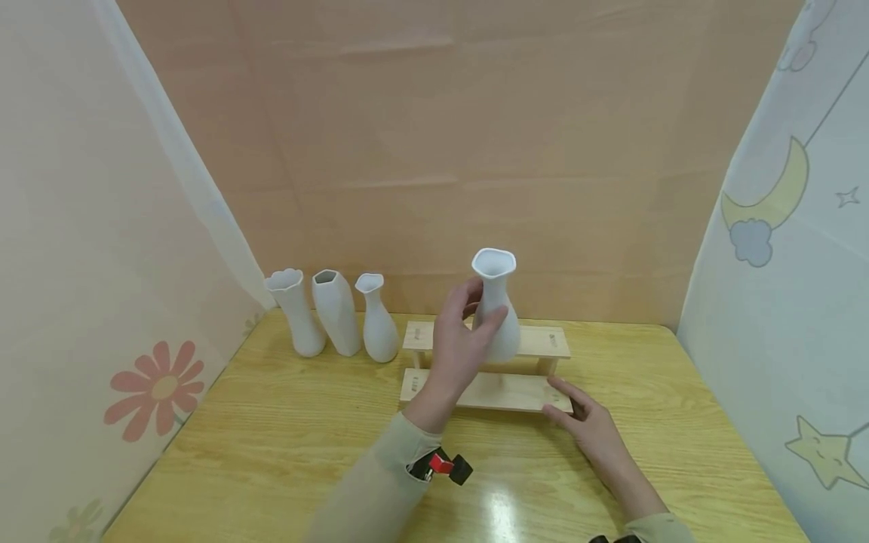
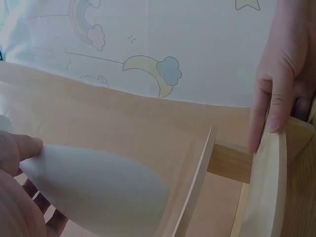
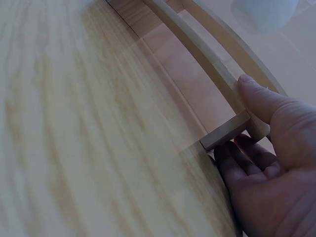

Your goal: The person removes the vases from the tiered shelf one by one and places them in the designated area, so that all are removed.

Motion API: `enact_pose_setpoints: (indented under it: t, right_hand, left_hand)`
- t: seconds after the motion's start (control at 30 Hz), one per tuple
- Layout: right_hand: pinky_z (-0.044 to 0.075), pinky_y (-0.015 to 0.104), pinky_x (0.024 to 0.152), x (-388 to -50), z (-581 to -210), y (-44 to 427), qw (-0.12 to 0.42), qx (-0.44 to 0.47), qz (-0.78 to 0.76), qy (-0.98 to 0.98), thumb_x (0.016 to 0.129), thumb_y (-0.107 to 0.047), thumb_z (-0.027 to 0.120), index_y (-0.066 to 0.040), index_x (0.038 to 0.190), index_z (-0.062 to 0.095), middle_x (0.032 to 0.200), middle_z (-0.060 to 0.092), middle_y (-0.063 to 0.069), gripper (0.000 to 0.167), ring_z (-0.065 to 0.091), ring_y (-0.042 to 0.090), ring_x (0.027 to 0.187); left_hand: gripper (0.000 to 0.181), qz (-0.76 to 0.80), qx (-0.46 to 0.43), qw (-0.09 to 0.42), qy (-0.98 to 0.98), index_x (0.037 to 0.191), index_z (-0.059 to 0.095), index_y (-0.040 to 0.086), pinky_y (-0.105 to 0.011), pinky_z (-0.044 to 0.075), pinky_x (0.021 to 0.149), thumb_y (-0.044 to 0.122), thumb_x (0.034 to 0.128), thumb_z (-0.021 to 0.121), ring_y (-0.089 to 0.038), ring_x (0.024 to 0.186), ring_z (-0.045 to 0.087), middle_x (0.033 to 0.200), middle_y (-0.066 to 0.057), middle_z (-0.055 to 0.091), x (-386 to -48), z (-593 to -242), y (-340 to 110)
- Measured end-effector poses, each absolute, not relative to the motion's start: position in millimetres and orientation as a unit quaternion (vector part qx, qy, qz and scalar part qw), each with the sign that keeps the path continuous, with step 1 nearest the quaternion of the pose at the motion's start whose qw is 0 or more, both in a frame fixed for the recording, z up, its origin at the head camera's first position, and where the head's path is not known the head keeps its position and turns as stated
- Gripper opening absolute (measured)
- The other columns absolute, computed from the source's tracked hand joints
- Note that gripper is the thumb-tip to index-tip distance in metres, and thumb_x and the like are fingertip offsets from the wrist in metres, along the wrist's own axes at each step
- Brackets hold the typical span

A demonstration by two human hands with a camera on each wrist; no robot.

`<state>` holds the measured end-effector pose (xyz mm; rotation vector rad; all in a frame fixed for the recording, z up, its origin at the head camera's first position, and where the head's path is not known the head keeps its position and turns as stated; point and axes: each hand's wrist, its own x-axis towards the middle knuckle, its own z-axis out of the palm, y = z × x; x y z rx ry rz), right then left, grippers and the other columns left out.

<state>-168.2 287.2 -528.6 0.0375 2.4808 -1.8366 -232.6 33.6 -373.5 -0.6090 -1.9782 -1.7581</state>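
My left hand (image 1: 462, 335) grips a white vase (image 1: 502, 332) with a wavy rim and a slim neck, thumb on one side and fingers on the other. Upright, the vase hangs over the upper board of a two-step wooden stand (image 1: 489, 390); the left wrist view shows its base (image 2: 143, 197) just off that board. At the stand's right end, my right hand (image 1: 597, 430) holds the lower board. Seen from the right wrist, the thumb (image 3: 256, 96) lies on the board's edge and the other fingers curl behind its end, partly hidden.
Three white vases stand at the table's back left: one with a scalloped rim (image 1: 299, 317), one faceted (image 1: 337, 317), one narrow-necked (image 1: 380, 328). The wooden table (image 1: 299, 437) meets an orange-brown backdrop (image 1: 434, 151) behind, with printed cloths (image 1: 767, 317) on both sides.
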Motion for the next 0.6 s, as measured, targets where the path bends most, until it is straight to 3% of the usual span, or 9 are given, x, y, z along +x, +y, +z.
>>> enact_pose_setpoints:
  t: [0.1,0.37,0.6]
  right_hand:
    - [0.029,0.053,0.128,-168.1,-527.2,286.8,0.029,0.011,-0.598,0.801,0.105,-0.045,0.076,-0.023,0.171,0.043,0.180,0.030,0.000,0.077,0.014,0.032,0.168]
    - [0.028,0.050,0.128,-168.3,-527.3,287.0,0.035,0.013,-0.602,0.798,0.105,-0.045,0.076,-0.024,0.172,0.043,0.180,0.028,0.002,0.077,0.013,0.031,0.168]
    - [0.025,0.058,0.129,-169.8,-526.8,286.6,0.029,0.011,-0.598,0.801,0.105,-0.045,0.077,-0.022,0.171,0.043,0.180,0.028,0.005,0.078,0.013,0.035,0.168]
  left_hand:
    - [0.044,-0.632,-0.221,0.222,-0.709,0.141,0.068,0.007,-0.052,0.056,0.108,0.012,0.0994,0.084,-0.026,0.123,0.067,0.131,-0.009,0.071,-230.2,-373.7,20.9]
    - [0.044,-0.628,-0.216,0.256,-0.703,0.140,0.068,0.005,-0.054,0.055,0.108,0.012,0.0991,0.085,-0.030,0.123,0.066,0.128,-0.010,0.071,-223.1,-373.4,-17.4]
    - [0.045,-0.621,-0.203,0.274,-0.706,0.140,0.068,0.005,-0.056,0.053,0.109,0.007,0.0978,0.085,-0.029,0.125,0.065,0.133,-0.010,0.071,-219.9,-375.4,-52.8]
